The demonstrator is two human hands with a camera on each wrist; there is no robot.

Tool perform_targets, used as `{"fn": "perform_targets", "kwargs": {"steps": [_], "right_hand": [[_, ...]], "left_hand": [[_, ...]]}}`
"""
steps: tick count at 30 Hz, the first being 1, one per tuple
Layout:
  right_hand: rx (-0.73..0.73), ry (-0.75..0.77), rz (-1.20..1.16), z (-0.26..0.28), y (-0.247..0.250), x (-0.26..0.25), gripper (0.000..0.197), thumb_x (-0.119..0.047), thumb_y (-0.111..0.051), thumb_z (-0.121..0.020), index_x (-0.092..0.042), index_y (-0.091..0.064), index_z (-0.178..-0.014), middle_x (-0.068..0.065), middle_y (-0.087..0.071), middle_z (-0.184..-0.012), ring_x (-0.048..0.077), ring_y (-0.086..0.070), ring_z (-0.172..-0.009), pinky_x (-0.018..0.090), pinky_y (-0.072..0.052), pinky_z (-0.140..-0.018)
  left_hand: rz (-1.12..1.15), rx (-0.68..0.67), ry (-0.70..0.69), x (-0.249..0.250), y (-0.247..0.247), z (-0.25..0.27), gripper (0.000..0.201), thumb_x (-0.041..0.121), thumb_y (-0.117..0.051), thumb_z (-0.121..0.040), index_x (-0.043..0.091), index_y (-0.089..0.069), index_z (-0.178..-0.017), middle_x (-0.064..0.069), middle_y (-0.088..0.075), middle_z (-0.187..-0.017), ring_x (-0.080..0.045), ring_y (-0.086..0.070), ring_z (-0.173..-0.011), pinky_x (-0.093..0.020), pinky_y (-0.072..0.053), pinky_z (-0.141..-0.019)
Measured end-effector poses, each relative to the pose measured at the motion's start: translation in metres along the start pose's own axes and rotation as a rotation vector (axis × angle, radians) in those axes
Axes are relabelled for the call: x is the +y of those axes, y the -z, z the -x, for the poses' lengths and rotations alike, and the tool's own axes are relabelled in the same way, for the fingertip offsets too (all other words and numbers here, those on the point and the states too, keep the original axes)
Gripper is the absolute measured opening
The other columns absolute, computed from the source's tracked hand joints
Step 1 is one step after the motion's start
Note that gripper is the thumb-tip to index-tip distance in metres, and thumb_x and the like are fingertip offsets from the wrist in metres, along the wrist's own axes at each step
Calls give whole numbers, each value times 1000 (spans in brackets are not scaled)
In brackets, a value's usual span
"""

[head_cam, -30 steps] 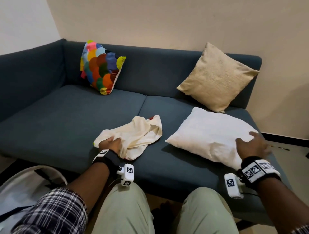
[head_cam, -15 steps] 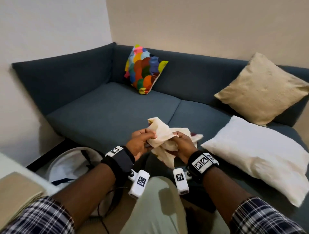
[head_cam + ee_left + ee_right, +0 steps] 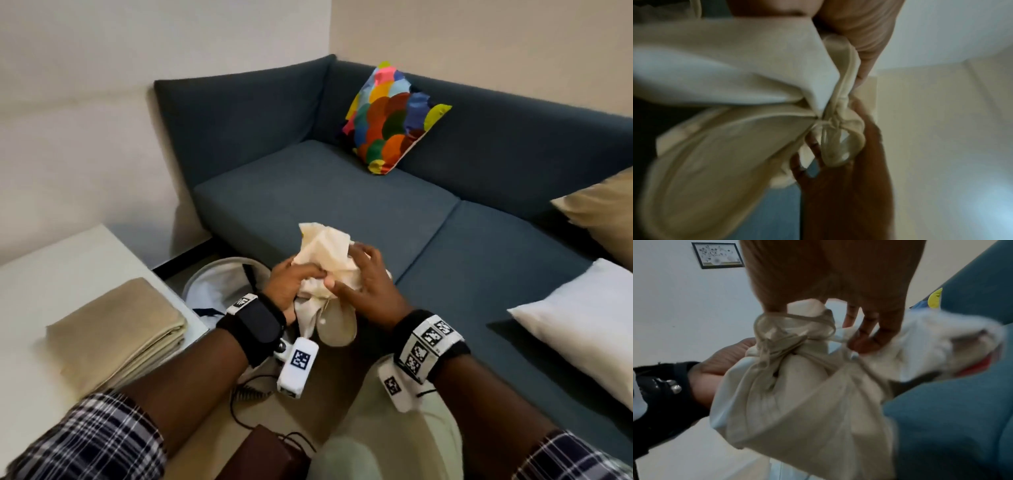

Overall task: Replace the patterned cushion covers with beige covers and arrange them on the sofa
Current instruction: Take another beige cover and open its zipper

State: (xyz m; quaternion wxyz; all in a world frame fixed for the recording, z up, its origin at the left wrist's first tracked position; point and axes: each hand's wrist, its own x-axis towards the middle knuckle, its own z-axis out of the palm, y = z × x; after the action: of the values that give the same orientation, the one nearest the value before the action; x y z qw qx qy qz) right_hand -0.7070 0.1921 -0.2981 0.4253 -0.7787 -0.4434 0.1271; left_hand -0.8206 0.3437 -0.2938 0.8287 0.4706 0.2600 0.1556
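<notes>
A crumpled cream cushion cover (image 3: 325, 250) is bunched between both hands, held in the air off the sofa's front edge. My left hand (image 3: 308, 274) grips it from the left, and my right hand (image 3: 356, 270) curls over it from the right. The right wrist view shows the cover (image 3: 797, 394) gathered into a bundle, with a bit of red print at its far end. In the left wrist view the cover (image 3: 725, 81) fills the frame. A patterned cushion (image 3: 394, 116) leans in the sofa's back corner. A bare white pillow (image 3: 582, 325) lies at the right, with a beige cushion (image 3: 603, 219) behind it.
Folded beige covers (image 3: 116, 332) lie on a white table (image 3: 51, 274) at the left. A white laundry basket (image 3: 219, 284) stands on the floor between the table and the blue sofa (image 3: 325, 192), just below my hands. A dark box (image 3: 260, 455) and cable lie by my knees.
My left hand lifted the cream cover off the sofa seat. My right hand left the white pillow and joined it. Both hands bunched the cover and carried it left towards the basket.
</notes>
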Motion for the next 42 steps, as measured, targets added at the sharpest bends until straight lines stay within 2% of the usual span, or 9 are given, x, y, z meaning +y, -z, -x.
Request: {"fn": "perform_targets", "kwargs": {"steps": [2, 4, 7, 9, 12, 18, 21, 27, 42], "right_hand": [[-222, 59, -110, -5, -11, -7, 95, -61, -82, -69, -47, -29, -147, -3, -26, -158, 13, -25, -149, 35, -28, -120], [-254, 132, -319, -14, -24, -11, 89, -29, -88, -74, -25, -38, -148, -4, -52, -142, 11, -50, -133, 35, -44, -109], [-82, 104, -581, -31, -49, -34, 38, 11, -69, -86, -7, -64, -119, 0, -73, -109, 11, -69, -101, 27, -54, -84], [59, 82, -675, -42, -71, -54, 27, 17, -61, -89, -4, -70, -103, -2, -76, -94, 9, -70, -89, 26, -55, -76], [72, 66, -599, -66, -109, -66, 23, 12, -63, -89, -7, -69, -101, -10, -75, -89, 3, -68, -86, 24, -55, -74], [-261, -21, 125, -82, -163, -26, 42, -5, -69, -87, -7, -64, -128, 20, -62, -133, 36, -53, -130, 46, -37, -115], [-352, -150, 93, -67, -160, -17, 68, 5, -68, -85, -14, -48, -147, 10, -42, -154, 26, -36, -146, 29, -29, -117], [-331, -247, -33, -71, -157, -10, 50, 7, -59, -84, -36, -71, -109, -1, -70, -122, 18, -64, -115, 41, -55, -99], [-496, -207, -280, -51, -184, -67, 30, -3, -64, -94, -13, -68, -122, -3, -67, -121, 23, -69, -109, 43, -59, -92]], "left_hand": [[115, -89, 40, 12, 9, 10, 70, 7, -72, -68, -12, -52, -132, -34, -55, -122, -46, -54, -111, -62, -42, -105], [76, -144, 35, 18, 21, 16, 58, 5, -69, -75, -11, -57, -129, -29, -61, -116, -39, -60, -106, -49, -53, -95], [-412, 44, -279, 22, 47, 20, 28, 17, -80, -77, 13, -75, -104, -12, -71, -105, -17, -69, -92, -32, -55, -82], [-846, 166, -515, 23, 72, 20, 33, 44, -79, -74, 29, -76, -103, -3, -59, -110, -2, -60, -98, -20, -48, -90], [-957, 204, -722, 32, 106, 16, 31, 36, -78, -82, 26, -75, -111, -3, -46, -111, 9, -52, -98, -9, -41, -89], [-1616, 114, -89, 11, 197, -15, 83, 79, -37, -70, 46, -42, -146, -7, -29, -161, -40, -27, -146, -62, -27, -114], [-1639, 227, 100, 3, 217, -4, 70, 58, -62, -87, 54, -30, -149, 2, 1, -168, -41, 2, -152, -65, -11, -119], [-1641, 403, 300, -5, 254, 7, 76, 36, -75, -85, 46, -35, -149, -11, -11, -164, -47, -6, -149, -61, -21, -118], [-1730, 522, 105, 72, 216, 38, 22, 10, -58, -87, 12, -70, -105, -16, -65, -116, -37, -65, -106, -40, -53, -91]]}}
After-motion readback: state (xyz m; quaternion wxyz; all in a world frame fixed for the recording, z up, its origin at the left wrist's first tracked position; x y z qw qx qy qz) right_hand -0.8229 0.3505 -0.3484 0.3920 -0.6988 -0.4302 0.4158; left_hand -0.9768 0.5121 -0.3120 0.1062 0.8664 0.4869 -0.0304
